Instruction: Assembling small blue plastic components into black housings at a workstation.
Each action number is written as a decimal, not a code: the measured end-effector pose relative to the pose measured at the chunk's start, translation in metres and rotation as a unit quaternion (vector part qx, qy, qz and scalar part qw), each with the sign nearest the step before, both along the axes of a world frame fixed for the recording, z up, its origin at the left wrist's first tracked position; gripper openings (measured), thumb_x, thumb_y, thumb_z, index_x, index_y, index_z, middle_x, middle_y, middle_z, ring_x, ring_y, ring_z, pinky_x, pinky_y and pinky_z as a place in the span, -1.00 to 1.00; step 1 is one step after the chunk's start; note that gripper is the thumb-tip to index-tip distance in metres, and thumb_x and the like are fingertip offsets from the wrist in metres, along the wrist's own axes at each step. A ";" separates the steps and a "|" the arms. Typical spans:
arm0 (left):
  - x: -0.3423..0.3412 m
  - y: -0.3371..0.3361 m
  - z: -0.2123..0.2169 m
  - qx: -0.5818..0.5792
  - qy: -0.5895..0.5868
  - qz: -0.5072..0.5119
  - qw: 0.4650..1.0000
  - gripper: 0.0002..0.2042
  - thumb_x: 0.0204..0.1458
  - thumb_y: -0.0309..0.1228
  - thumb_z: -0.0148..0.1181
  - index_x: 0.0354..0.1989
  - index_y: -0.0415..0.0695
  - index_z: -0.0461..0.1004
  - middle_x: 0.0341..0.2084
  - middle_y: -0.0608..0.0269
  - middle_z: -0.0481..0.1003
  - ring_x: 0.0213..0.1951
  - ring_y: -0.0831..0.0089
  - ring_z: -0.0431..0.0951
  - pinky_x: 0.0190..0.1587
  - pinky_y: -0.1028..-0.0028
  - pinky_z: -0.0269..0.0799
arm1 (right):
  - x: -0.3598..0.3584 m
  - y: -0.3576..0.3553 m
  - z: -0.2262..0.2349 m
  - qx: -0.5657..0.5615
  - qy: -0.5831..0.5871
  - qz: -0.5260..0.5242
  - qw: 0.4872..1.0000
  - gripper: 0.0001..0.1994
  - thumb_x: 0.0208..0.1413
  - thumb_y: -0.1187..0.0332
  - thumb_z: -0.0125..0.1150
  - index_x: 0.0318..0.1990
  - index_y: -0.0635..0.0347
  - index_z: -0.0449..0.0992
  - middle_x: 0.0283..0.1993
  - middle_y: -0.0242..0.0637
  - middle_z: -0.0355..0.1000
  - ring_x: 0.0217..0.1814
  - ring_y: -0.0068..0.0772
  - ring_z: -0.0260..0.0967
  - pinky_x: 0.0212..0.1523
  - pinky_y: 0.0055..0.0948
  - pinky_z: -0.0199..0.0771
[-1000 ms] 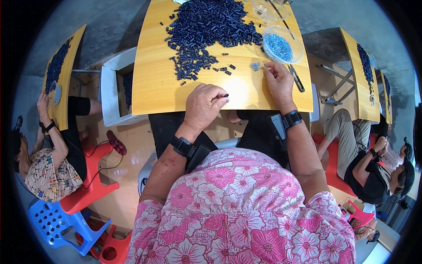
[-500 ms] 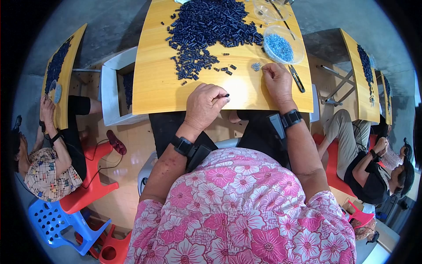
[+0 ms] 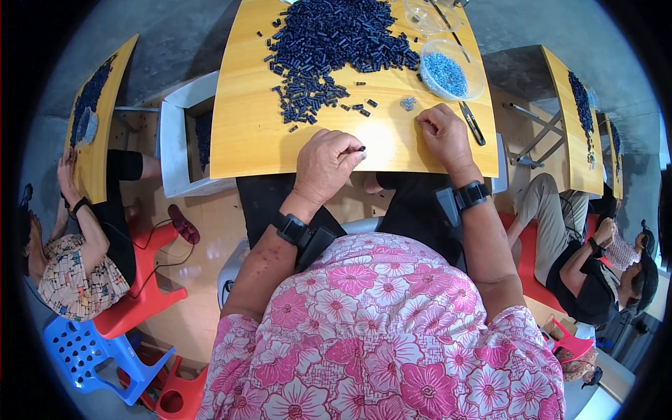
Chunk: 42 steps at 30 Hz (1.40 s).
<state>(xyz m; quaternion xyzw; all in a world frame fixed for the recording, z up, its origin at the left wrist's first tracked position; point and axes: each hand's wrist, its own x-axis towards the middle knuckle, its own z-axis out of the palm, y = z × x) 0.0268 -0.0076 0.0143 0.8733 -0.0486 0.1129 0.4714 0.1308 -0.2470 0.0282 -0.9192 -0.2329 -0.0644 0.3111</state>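
Between the thumb and forefinger of my left hand (image 3: 325,164) is a small black plastic piece (image 3: 362,148), its dark end poking out past the fingertips. My right hand (image 3: 445,140) rests by the table's near right edge, fingers curled in a pinch; anything in it is too small to make out. Just beyond those fingertips lies a little cluster of tiny clear-blue parts (image 3: 407,103). A round clear tub (image 3: 448,74) full of similar blue parts stands farther back. Loose black pieces (image 3: 308,98) spread from a big heap (image 3: 336,35) toward my left hand.
Black tweezer-like snips (image 3: 473,124) lie right of my right hand on the wooden table (image 3: 245,140). Another clear container (image 3: 427,19) stands at the back. A white box (image 3: 178,140) is left of the table. Co-workers sit at tables on both sides; a blue stool (image 3: 101,357) stands lower left.
My right hand has drawn back slightly from the small blue cluster toward the right and near edge, still pinched. My left hand keeps its hold on the black piece, almost still.
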 end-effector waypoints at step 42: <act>-0.002 0.001 -0.009 -0.105 0.005 0.025 0.994 -0.90 -0.07 -0.38 0.32 -0.42 -0.12 0.59 -0.52 0.24 0.55 -0.35 0.26 0.53 -0.28 0.34 0.44 | -0.033 0.036 0.004 0.318 0.268 0.027 0.909 -0.85 0.22 0.49 0.11 -0.11 0.28 0.53 -0.28 -0.34 0.52 -0.23 -0.49 0.50 -0.21 -0.49 0.53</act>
